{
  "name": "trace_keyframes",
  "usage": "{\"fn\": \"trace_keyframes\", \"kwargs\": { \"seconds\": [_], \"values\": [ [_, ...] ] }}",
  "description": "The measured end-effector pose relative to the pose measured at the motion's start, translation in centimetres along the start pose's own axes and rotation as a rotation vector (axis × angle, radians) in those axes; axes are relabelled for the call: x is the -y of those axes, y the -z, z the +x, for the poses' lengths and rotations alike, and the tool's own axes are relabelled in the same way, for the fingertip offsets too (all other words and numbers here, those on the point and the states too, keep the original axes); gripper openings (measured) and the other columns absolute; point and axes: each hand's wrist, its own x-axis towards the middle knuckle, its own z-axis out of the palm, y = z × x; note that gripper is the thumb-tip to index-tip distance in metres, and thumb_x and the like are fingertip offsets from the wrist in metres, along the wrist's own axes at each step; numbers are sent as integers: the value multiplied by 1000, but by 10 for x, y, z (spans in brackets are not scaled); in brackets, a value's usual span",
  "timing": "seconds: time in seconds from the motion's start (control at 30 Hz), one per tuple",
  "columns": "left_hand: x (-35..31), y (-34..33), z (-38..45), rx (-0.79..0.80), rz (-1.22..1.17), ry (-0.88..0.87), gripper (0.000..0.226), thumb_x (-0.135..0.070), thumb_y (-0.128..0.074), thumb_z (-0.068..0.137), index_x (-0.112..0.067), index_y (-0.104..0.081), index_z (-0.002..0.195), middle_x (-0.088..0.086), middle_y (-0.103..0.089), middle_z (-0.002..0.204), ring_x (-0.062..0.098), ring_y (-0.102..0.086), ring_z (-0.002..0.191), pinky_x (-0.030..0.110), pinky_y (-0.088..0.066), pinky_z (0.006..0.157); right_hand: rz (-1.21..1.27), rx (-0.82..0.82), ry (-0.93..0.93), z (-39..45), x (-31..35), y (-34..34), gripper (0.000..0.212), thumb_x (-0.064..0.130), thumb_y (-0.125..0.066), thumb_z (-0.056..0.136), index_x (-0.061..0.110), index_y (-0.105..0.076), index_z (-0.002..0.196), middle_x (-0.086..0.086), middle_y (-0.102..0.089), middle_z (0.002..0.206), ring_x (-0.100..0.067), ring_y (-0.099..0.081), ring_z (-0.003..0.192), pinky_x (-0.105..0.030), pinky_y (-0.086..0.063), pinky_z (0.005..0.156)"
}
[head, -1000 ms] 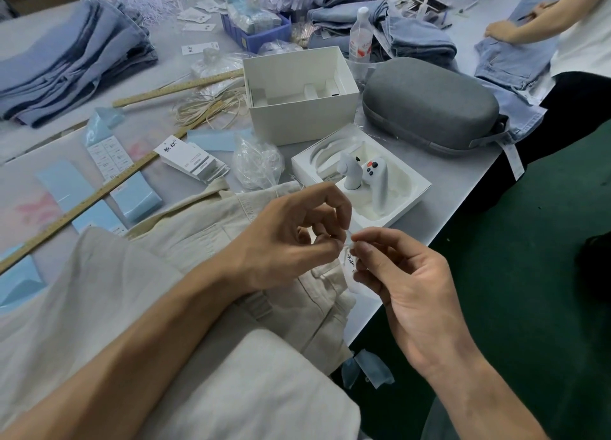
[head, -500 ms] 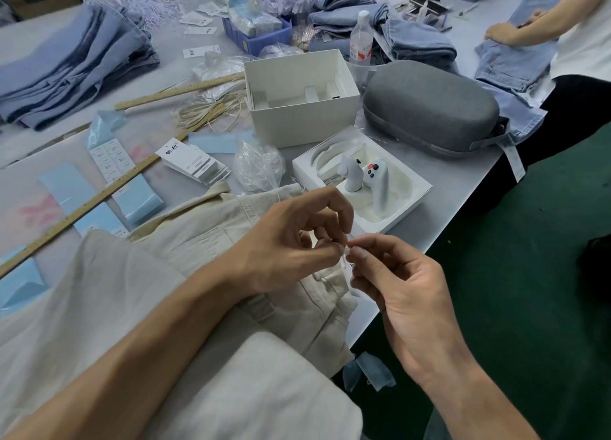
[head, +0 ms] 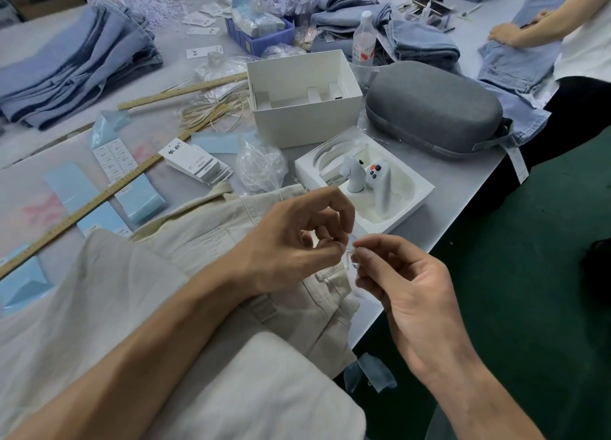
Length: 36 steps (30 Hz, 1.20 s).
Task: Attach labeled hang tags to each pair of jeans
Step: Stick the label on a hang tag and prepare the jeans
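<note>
Cream jeans (head: 205, 251) lie across the table's near edge, waistband toward the right. Just above the waistband my left hand (head: 297, 241) and my right hand (head: 406, 284) meet fingertip to fingertip. Both pinch a thin clear tag string (head: 351, 253), with a small tag mostly hidden behind my right fingers. A fanned stack of white hang tags (head: 195, 163) lies behind the jeans. A clear bag of strings (head: 261, 166) sits beside that stack.
A white tray with controllers (head: 410, 188), an open white box (head: 304, 122) and a grey case (head: 433, 108) stand behind my hands. Wooden rulers (head: 99, 194), blue packets (head: 139, 196) and blue jeans piles (head: 72, 62) fill the left. Another person (head: 582, 42) works at far right.
My right fingertips have moved up to meet the left fingertips, and the small tag that showed between them is now mostly covered.
</note>
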Motion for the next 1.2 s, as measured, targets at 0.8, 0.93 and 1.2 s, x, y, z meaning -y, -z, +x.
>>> {"fn": "trace_keyframes", "kwargs": {
  "seconds": [0.8, 0.93, 1.2],
  "values": [
    [5, 1, -2, -93, -39, -2, 18, -10, -76, 89, -18, -70, 104, 2, -77, 88, 24, -71, 78, 44, -57, 71, -233, 7, 137, 8, 4, 13, 24, 42, -76, 83, 30, -77, 103, 0, -76, 96, -17, -73, 85, -22, -58, 77],
    [9, -2, 0, -152, -18, 23, 22, -25, -75, 79, -19, -79, 99, -4, -79, 84, 15, -75, 74, 21, -58, 70, -138, 33, 92, 11, 10, 18, 15, 28, -69, 87, 24, -76, 99, -5, -75, 100, -18, -71, 93, -25, -58, 81],
    [8, 2, 0, -84, -32, -22, 5, -11, -69, 95, -6, -71, 96, 5, -76, 84, 18, -71, 75, 33, -59, 72, 142, 12, -89, 14, 17, 13, 18, 21, -72, 80, 20, -78, 97, -9, -75, 94, -15, -70, 86, -23, -57, 73]
  ]
}}
